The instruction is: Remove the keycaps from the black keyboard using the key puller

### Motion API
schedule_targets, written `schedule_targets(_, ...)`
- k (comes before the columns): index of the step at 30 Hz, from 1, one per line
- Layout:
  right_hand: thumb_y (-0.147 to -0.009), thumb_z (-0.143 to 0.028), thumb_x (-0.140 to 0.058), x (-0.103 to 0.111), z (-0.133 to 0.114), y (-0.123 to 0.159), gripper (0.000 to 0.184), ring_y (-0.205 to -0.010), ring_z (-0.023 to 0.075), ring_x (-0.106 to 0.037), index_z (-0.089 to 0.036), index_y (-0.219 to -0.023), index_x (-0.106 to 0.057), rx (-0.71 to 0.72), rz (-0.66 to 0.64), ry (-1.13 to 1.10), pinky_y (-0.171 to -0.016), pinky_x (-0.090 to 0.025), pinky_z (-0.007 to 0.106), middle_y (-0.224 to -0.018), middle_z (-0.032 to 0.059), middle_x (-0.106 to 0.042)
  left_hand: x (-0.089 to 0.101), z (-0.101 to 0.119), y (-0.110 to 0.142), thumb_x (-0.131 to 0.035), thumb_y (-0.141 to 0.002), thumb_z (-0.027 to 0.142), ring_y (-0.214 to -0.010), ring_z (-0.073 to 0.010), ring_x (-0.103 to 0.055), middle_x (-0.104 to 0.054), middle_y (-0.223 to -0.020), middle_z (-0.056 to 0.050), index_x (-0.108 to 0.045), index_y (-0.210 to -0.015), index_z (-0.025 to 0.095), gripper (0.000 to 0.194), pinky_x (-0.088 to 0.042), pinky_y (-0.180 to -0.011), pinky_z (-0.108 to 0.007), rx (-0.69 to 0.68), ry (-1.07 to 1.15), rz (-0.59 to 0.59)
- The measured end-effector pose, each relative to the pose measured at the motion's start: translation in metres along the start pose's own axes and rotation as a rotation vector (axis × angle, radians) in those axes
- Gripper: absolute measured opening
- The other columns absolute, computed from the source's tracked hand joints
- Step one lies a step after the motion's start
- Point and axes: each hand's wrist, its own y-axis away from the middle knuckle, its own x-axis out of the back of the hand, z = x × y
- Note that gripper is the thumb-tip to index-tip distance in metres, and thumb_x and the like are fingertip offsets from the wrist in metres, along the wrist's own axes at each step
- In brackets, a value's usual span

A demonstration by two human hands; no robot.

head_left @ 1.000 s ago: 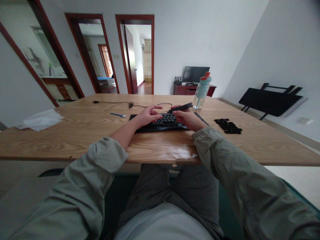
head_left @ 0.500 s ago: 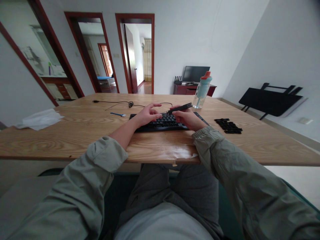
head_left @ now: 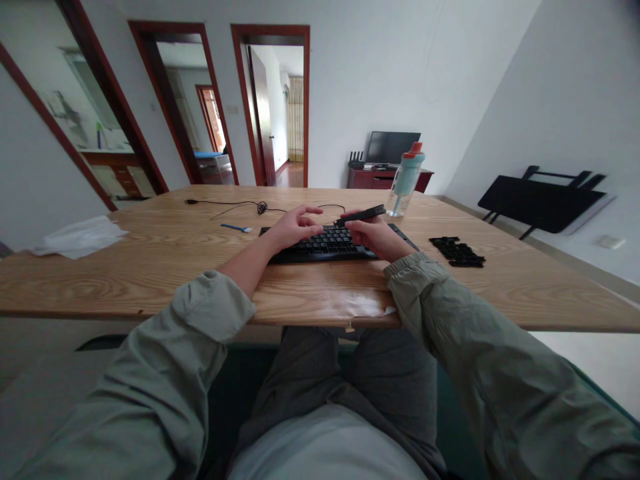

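While our right hand (head_left: pixel 376 237) pinches a black tool (head_left: pixel 365 214) over the keyboard (head_left: pixel 325 256), which lies on the near side of the table (head_left: pixel 190 260), our left hand (head_left: pixel 291 230) is spread above its left end. Any markings on the keys (head_left: pixel 333 238) are too small for us to read.

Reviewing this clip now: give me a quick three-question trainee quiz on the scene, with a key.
1. True or false: the right hand holds a slim black tool.
2. From the wearer's view, the blue-handled brush lies on which side of the keyboard: (a) left or (b) right?
3. Fill in: the topmost part of the bottle is ____.

Key: 1 true; 2 a; 3 red.
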Motion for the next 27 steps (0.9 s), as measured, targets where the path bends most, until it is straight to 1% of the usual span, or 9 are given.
schedule_targets(4, -0.068, -0.033, -0.082, 0.0, 0.0, 0.0, 0.039, -0.053, 0.0082, -0.039, -0.018, -0.102, -0.069, 0.003, 0.01, 0.004, -0.048, -0.028, 0.024, -0.059, -0.0067, -0.045, -0.001, -0.004, -0.002, -0.082, -0.068, 0.03, -0.071, -0.0134, -0.064, -0.07, -0.079, -0.003, -0.061, -0.12, 0.013, 0.058, -0.049, -0.068, -0.026, -0.02, 0.004, -0.134)
schedule_targets(6, -0.068, -0.033, -0.081, -0.001, -0.001, 0.001, 0.039, -0.053, 0.0083, -0.039, -0.018, -0.102, -0.069, -0.003, 0.011, 0.014, -0.049, -0.029, 0.024, -0.059, -0.0066, -0.045, -0.001, -0.006, -0.003, -0.082, -0.067, 0.031, -0.071, -0.0136, -0.064, -0.07, -0.077, -0.003, -0.063, -0.117, 0.013, 0.056, -0.049, -0.069, -0.027, -0.047, -0.018, -0.16)
schedule_targets(8, -0.068, -0.033, -0.081, -0.002, -0.003, 0.002, 0.039, -0.053, 0.0086, -0.039, -0.018, -0.101, -0.068, -0.01, 0.007, 0.027, -0.049, -0.029, 0.024, -0.059, -0.0062, -0.046, 0.001, -0.008, -0.004, -0.081, -0.068, 0.033, -0.068, -0.0131, -0.062, -0.069, -0.076, -0.002, -0.065, -0.115, 0.012, 0.053, -0.048, -0.067, -0.026, -0.055, -0.051, -0.124)
schedule_targets(13, -0.069, -0.032, -0.08, -0.002, -0.003, 0.002, 0.035, -0.051, 0.0087, -0.039, -0.018, -0.099, -0.069, -0.009, -0.009, 0.039, -0.047, -0.026, 0.025, -0.057, -0.0056, -0.047, 0.008, -0.009, -0.007, -0.078, -0.07, 0.039, -0.07, -0.0139, -0.061, -0.07, -0.082, -0.005, -0.066, -0.111, 0.011, 0.051, -0.046, -0.066, -0.027, -0.079, -0.069, 0.056)
schedule_targets(15, -0.069, -0.032, -0.08, -0.001, -0.002, 0.002, 0.036, -0.051, 0.0088, -0.039, -0.018, -0.1, -0.069, -0.003, -0.012, 0.046, -0.047, -0.027, 0.025, -0.057, -0.0055, -0.047, 0.008, -0.009, -0.007, -0.077, -0.071, 0.041, -0.071, -0.0142, -0.061, -0.07, -0.083, -0.006, -0.068, -0.108, 0.01, 0.048, -0.046, -0.067, -0.027, -0.096, -0.075, 0.081)
schedule_targets(17, -0.069, -0.034, -0.081, -0.001, -0.001, 0.001, 0.037, -0.051, 0.0089, -0.04, -0.018, -0.1, -0.069, -0.001, -0.004, 0.051, -0.047, -0.027, 0.025, -0.058, -0.0054, -0.047, 0.008, -0.01, -0.007, -0.077, -0.071, 0.042, -0.07, -0.0141, -0.06, -0.069, -0.081, -0.006, -0.07, -0.103, 0.01, 0.045, -0.046, -0.066, -0.028, -0.102, -0.11, 0.081)
schedule_targets(20, -0.069, -0.036, -0.082, 0.0, 0.001, -0.001, 0.038, -0.052, 0.0089, -0.038, -0.019, -0.1, -0.068, 0.012, 0.025, 0.05, -0.047, -0.027, 0.025, -0.058, -0.0057, -0.046, 0.006, -0.011, -0.007, -0.078, -0.07, 0.042, -0.07, -0.0144, -0.06, -0.069, -0.079, -0.006, -0.071, -0.097, 0.011, 0.042, -0.047, -0.066, -0.028, -0.111, -0.166, 0.02)
schedule_targets(24, -0.07, -0.036, -0.081, 0.001, 0.002, -0.003, 0.038, -0.052, 0.0092, -0.038, -0.018, -0.1, -0.068, 0.039, 0.056, 0.051, -0.047, -0.027, 0.025, -0.058, -0.0058, -0.045, 0.0, -0.01, -0.006, -0.078, -0.071, 0.039, -0.071, -0.015, -0.063, -0.071, -0.082, -0.006, -0.071, -0.097, 0.012, 0.039, -0.049, -0.066, -0.028, -0.136, -0.184, -0.109)
schedule_targets(27, -0.07, -0.035, -0.08, 0.001, 0.002, -0.003, 0.036, -0.053, 0.0096, -0.038, -0.019, -0.1, -0.068, 0.047, 0.06, 0.057, -0.047, -0.026, 0.026, -0.058, -0.0055, -0.045, -0.004, -0.008, -0.004, -0.076, -0.073, 0.04, -0.069, -0.0144, -0.062, -0.072, -0.081, -0.007, -0.072, -0.097, 0.012, 0.037, -0.048, -0.063, -0.027, -0.157, -0.242, -0.135)
